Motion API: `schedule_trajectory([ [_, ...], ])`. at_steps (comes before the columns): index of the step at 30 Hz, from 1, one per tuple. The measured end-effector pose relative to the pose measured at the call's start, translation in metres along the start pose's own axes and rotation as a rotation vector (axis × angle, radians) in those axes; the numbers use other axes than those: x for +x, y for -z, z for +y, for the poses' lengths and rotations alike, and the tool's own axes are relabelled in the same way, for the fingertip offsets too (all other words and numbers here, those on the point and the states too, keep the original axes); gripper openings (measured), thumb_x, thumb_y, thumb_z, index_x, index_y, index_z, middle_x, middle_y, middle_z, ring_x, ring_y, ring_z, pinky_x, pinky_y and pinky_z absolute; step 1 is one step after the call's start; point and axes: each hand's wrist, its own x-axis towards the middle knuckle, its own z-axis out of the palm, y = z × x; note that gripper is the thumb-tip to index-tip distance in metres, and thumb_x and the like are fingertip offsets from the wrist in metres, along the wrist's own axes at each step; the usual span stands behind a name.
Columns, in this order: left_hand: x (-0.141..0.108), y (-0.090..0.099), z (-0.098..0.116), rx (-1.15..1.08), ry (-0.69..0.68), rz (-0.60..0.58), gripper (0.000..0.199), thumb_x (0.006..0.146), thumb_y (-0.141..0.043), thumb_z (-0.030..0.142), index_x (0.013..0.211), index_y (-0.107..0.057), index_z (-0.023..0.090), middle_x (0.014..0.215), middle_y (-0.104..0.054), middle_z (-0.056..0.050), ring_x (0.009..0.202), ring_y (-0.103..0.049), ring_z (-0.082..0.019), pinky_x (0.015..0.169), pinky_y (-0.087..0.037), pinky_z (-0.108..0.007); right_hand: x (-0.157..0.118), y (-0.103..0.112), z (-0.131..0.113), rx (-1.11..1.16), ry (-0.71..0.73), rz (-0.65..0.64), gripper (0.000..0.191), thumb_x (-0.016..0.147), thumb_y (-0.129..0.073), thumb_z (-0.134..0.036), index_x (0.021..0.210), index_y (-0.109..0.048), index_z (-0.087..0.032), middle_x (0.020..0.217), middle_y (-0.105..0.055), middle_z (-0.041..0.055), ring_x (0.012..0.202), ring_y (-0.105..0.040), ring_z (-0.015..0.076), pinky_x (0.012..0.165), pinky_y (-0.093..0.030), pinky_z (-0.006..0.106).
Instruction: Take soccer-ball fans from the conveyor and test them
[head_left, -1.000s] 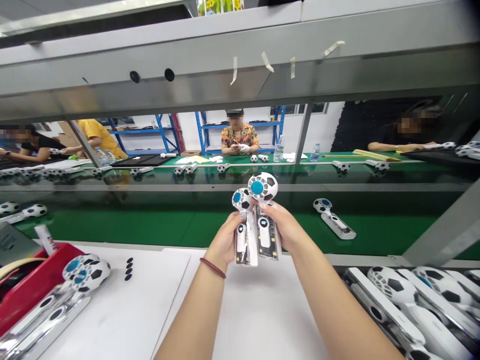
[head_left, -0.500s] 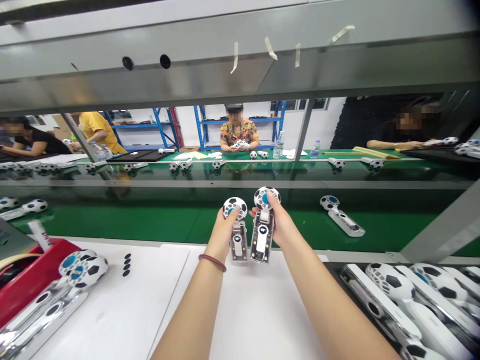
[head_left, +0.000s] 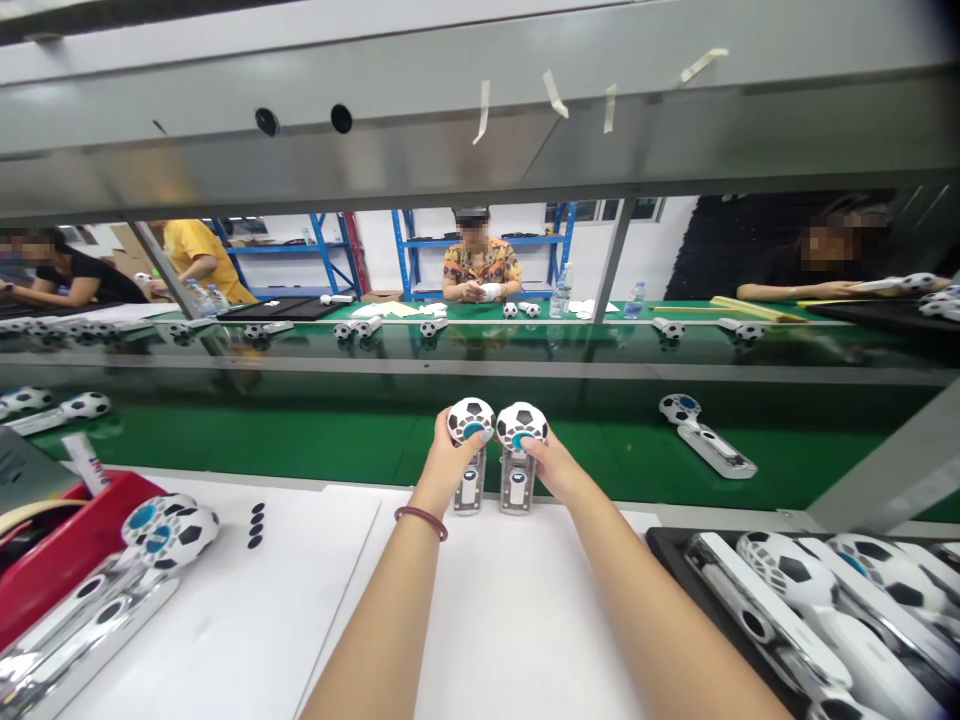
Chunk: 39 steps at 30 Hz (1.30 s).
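Left hand [head_left: 454,468] grasping a handheld fan [head_left: 469,490] by its football-patterned head, fingers closed over the ball and thumb near the blue hub; right hand [head_left: 551,472] grasping a second handheld fan [head_left: 517,482] in the same way. Both fans stand upright, just beside each other, with heads almost touching, over the far part of the white surface [head_left: 517,620]. Whether their handles touch the surface cannot be told. Dark red band [head_left: 420,514] around the left wrist. Left of the hands, two more fans [head_left: 169,532] lie on the surface near a row of small black pads [head_left: 256,525], beside a red tray [head_left: 45,590]. On the right, a black tray [head_left: 675,560] holds further fans side by side. Beyond the surface, a green conveyor belt [head_left: 300,445] carries another fan [head_left: 705,435]. Across the belt, a co-worker in a floral shirt [head_left: 480,268] holds a white item with both hands, among bottles and small parts on a far bench [head_left: 465,312].
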Motion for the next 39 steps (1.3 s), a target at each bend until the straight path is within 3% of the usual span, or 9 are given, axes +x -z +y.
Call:
schedule_trajectory([
  [2,0.000,0.005,-0.016,-0.090,0.053,-0.065,0.063,0.059,-0.077,0.021,0.114,-0.047,0.021,0.105,-0.061,-0.004,0.095,-0.056,-0.017,0.084,-0.041,-0.024,-0.002,0.007,0.007,-0.056,-0.096,-0.065,0.060,0.055,-0.078,-0.028,0.109,-0.053,-0.021,0.100,-0.065,0.0040,0.092,-0.062,0.0206,0.085,-0.046,0.034],
  [5,-0.001,0.012,-0.038,-0.177,0.280,-0.144,0.047,0.061,-0.077,0.026,0.101,-0.054,0.017,0.086,-0.064,-0.005,0.075,-0.061,-0.017,0.067,-0.045,-0.025,-0.005,0.013,0.021,-0.101,-0.265,-0.128,0.050,0.061,-0.076,-0.028,0.104,-0.054,-0.018,0.092,-0.067,0.0066,0.087,-0.064,0.0222,0.081,-0.048,0.037],
  [8,-0.003,0.013,-0.048,-0.275,0.393,-0.139,0.037,0.071,-0.066,0.043,0.094,-0.052,0.017,0.070,-0.060,-0.003,0.056,-0.058,-0.016,0.053,-0.044,-0.026,-0.004,0.012,0.033,-0.005,-0.290,-0.010,0.042,0.067,-0.072,-0.035,0.100,-0.051,-0.019,0.085,-0.066,0.0049,0.079,-0.065,0.0208,0.073,-0.051,0.036],
  [11,-0.005,0.012,-0.050,-0.386,0.401,-0.128,0.035,0.074,-0.063,0.040,0.098,-0.046,0.021,0.072,-0.058,0.000,0.059,-0.058,-0.014,0.059,-0.048,-0.028,-0.001,0.008,0.037,0.092,-0.279,0.123,0.042,0.066,-0.072,-0.036,0.096,-0.047,-0.022,0.078,-0.065,0.0015,0.073,-0.065,0.0192,0.066,-0.052,0.034],
  [14,-0.006,0.011,-0.048,-0.471,0.423,-0.150,0.039,0.069,-0.064,0.026,0.102,-0.043,0.023,0.074,-0.058,0.000,0.063,-0.059,-0.015,0.067,-0.050,-0.032,0.000,0.005,0.036,0.141,-0.259,0.164,0.044,0.063,-0.074,-0.032,0.094,-0.045,-0.023,0.076,-0.064,-0.0004,0.072,-0.065,0.0192,0.064,-0.052,0.034],
  [20,-0.006,0.013,-0.048,-0.527,0.431,-0.169,0.042,0.065,-0.059,0.013,0.103,-0.044,0.023,0.077,-0.059,0.000,0.066,-0.060,-0.015,0.073,-0.051,-0.036,-0.003,0.006,0.034,0.143,-0.227,0.108,0.051,0.058,-0.073,-0.023,0.098,-0.041,-0.024,0.081,-0.063,-0.0014,0.077,-0.064,0.0193,0.069,-0.051,0.035],
  [27,-0.005,0.011,-0.048,-0.473,0.445,-0.168,0.035,0.062,-0.062,0.015,0.094,-0.047,0.021,0.077,-0.060,-0.001,0.064,-0.061,-0.016,0.066,-0.051,-0.033,-0.002,0.005,0.035,0.092,-0.227,0.091,0.052,0.056,-0.073,-0.021,0.098,-0.042,-0.024,0.079,-0.061,-0.0023,0.073,-0.063,0.0198,0.066,-0.050,0.035],
  [32,-0.007,0.010,-0.043,-0.422,0.451,-0.177,0.039,0.064,-0.062,0.017,0.100,-0.047,0.021,0.076,-0.059,-0.002,0.061,-0.061,-0.018,0.057,-0.050,-0.030,0.000,0.004,0.038,0.078,-0.225,0.114,0.054,0.056,-0.073,-0.020,0.101,-0.043,-0.024,0.079,-0.060,-0.0034,0.072,-0.062,0.0185,0.065,-0.050,0.034],
  [39,-0.008,0.011,-0.045,-0.389,0.474,-0.219,0.045,0.065,-0.061,0.019,0.108,-0.046,0.022,0.077,-0.061,-0.003,0.063,-0.061,-0.020,0.056,-0.049,-0.031,-0.003,0.005,0.034,0.062,-0.238,0.065,0.053,0.060,-0.070,-0.019,0.106,-0.044,-0.024,0.081,-0.061,-0.0011,0.074,-0.064,0.0198,0.066,-0.050,0.034],
])
